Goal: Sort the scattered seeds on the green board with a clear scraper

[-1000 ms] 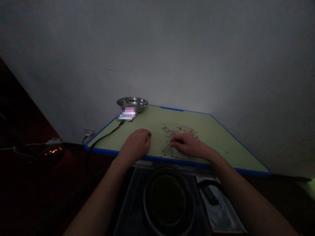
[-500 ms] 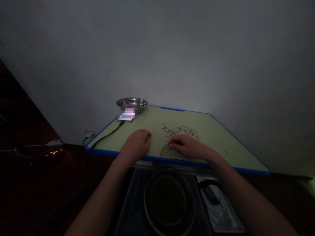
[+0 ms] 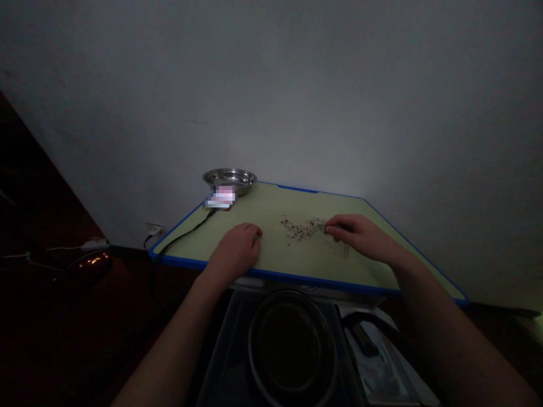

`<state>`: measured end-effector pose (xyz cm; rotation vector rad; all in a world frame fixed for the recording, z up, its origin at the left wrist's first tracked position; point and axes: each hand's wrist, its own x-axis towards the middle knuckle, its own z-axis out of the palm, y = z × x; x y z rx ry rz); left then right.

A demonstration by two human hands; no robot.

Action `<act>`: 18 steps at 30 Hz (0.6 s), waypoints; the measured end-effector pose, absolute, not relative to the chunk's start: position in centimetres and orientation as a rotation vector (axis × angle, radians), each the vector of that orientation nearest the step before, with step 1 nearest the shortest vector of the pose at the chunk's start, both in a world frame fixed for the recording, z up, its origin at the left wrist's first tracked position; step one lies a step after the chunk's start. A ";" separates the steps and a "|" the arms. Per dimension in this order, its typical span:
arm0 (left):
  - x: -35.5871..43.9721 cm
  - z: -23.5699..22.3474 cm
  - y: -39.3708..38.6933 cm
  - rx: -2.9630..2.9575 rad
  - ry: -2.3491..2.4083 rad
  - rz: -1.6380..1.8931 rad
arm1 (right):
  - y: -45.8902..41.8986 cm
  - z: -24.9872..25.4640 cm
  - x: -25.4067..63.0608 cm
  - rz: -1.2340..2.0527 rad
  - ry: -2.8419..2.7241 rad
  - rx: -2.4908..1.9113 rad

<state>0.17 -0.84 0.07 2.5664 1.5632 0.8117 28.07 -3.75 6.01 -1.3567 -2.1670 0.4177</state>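
Note:
My right hand pinches the edge of a clear plastic protractor, tilted and smeared a little by motion over the pale green tabletop. Beside and partly behind it lies a scatter of small dark seeds; the protractor and hand cover some of them. Left of the seeds, my left hand rests near the table's front edge with its fingers curled closed. Whatever may be between its thumb and forefinger is too small and dim to name.
A shiny metal basin stands at the back left corner, with a blurred-out lit device in front and a black cable trailing off the edge. Below the table's blue rim is a dark round pot. A wall stands behind.
My right hand has carried the protractor from the front edge rightward and away from me, up to the right side of the seeds. My left hand has stayed put.

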 end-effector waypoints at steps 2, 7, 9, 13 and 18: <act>0.2 0.0 -0.8 2.562 1.557 0.825 | -3.6 6.7 30.1 0.343 -2.083 -1.412; 0.1 -0.2 -0.7 2.572 1.557 0.839 | -3.5 7.6 31.2 0.200 -1.963 -1.521; 0.0 -0.1 -0.7 2.575 1.568 0.830 | -3.2 6.9 29.1 0.224 -2.026 -1.500; 0.0 0.2 -0.8 2.567 1.574 0.815 | -2.2 4.7 23.0 0.231 -2.170 -1.446; -0.1 0.2 -0.7 2.573 1.560 0.819 | -0.7 3.8 19.1 0.144 -2.249 -1.484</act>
